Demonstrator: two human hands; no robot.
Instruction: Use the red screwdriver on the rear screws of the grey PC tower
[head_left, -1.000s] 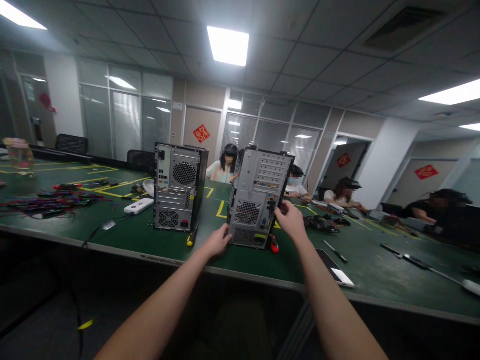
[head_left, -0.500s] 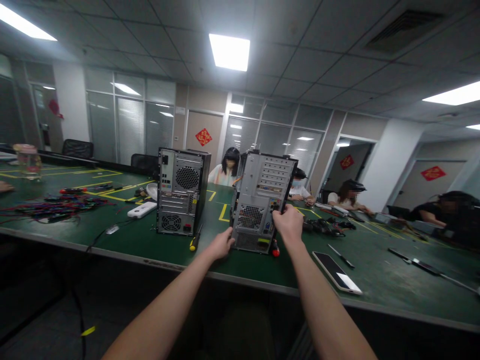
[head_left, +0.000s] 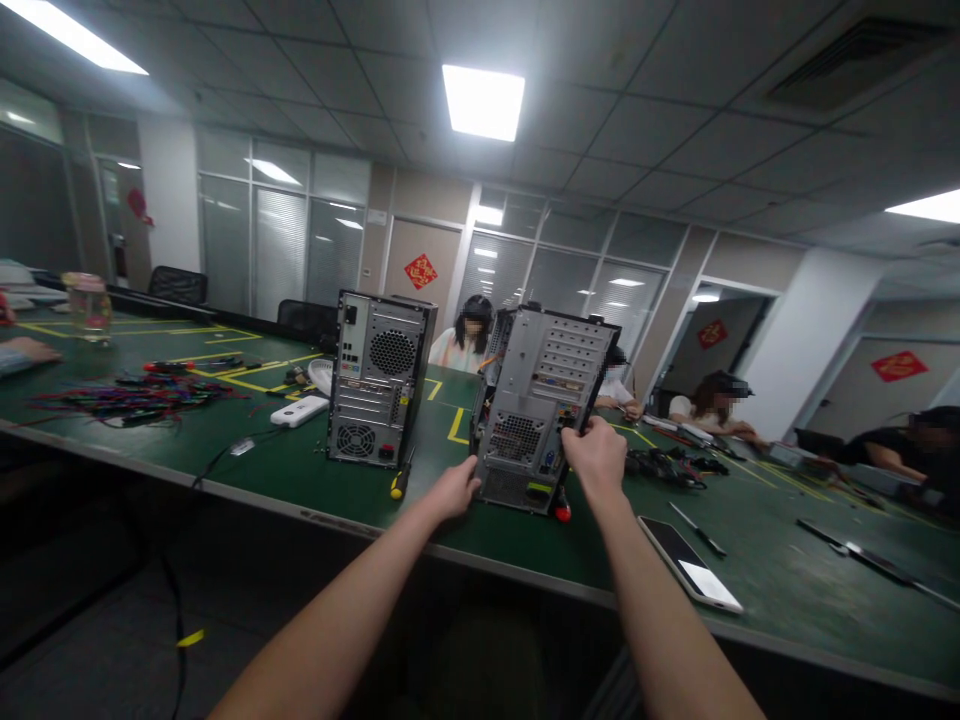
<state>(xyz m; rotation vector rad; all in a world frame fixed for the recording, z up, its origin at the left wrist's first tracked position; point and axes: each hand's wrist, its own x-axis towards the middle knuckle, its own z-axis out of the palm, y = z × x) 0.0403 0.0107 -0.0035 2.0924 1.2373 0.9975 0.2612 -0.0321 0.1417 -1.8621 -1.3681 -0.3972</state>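
Observation:
A grey metal computer case (head_left: 559, 390) stands upright in front of me with its back panel towards me, leaning slightly in my view. My left hand (head_left: 453, 489) is closed at its lower left edge, fingertips partly hidden. On the right side edge, halfway down, my right hand (head_left: 598, 457) grips the case with thumb and fingers. A red-handled tool (head_left: 562, 513) lies at the foot of the case, mostly hidden behind it. To the left stands a second computer case (head_left: 369, 380), back panel also facing me, with a yellow-and-black screwdriver (head_left: 398, 484) beside it.
On the green table (head_left: 247, 478) lie a phone (head_left: 690, 563), a thin tool (head_left: 697, 529), a bundle of black cables (head_left: 675, 464), a pile of coloured wires (head_left: 135, 398) and a white power strip (head_left: 299, 411). Several people sit around; another person's hand (head_left: 34, 351) rests at far left.
My view has turned a little to the left, so everything sits further right. Both hands keep their places on the case, and another person's hand and sleeve show more at far left.

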